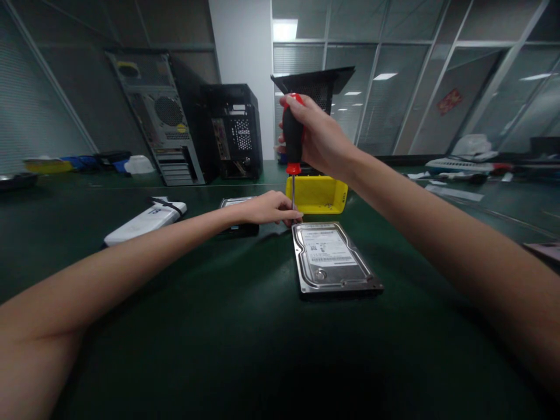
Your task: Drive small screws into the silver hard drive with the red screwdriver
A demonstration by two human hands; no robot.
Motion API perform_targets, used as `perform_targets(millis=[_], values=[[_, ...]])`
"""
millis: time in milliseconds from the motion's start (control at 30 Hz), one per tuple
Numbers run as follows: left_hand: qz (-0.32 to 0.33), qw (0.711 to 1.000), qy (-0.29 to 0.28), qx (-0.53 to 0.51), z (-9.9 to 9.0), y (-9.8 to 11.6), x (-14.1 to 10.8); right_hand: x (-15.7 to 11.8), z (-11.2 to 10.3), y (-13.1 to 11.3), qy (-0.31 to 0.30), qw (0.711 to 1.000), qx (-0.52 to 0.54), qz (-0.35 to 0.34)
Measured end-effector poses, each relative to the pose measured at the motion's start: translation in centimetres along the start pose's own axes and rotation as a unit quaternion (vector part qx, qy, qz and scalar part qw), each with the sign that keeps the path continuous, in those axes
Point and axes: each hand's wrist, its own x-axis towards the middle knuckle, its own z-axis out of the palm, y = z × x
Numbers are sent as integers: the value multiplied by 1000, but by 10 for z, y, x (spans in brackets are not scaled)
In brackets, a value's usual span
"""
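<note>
A silver hard drive [330,254] with a white label lies flat on the dark green table. My right hand [312,125] is wrapped round the black and red handle of a screwdriver [293,137]. The screwdriver stands upright, its tip at the drive's far left corner. My left hand [273,208] reaches in from the left, and its thumb and fingers are pinched together beside that tip. Whatever lies between those fingertips is too small to make out. A second hard drive [238,202] sits partly behind my left hand.
Behind the drive stands a yellow tray [317,195] with small screws in it. A white box-like device [146,223] with a black strap lies to the left. Computer cases [192,116] stand at the back. Papers [455,192] and other items lie at right.
</note>
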Motion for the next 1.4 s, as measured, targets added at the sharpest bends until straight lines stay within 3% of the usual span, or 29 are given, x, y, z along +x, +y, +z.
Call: perform_targets(millis=[300, 733, 1033, 1400], values=[[1, 1000, 0, -12, -1, 2, -1, 3, -13, 9, -9, 1000, -3, -29], [3, 999, -6, -44, -2, -6, 1, 0, -6, 5, -46, 999, -2, -20], [24, 996, 66, -51, -5, 0, 0, 0, -11, 8, -66, 997, -17, -44], [24, 999, 17, -18, -10, -1, -3, 0, -10, 11, -102, 991, -60, -70]])
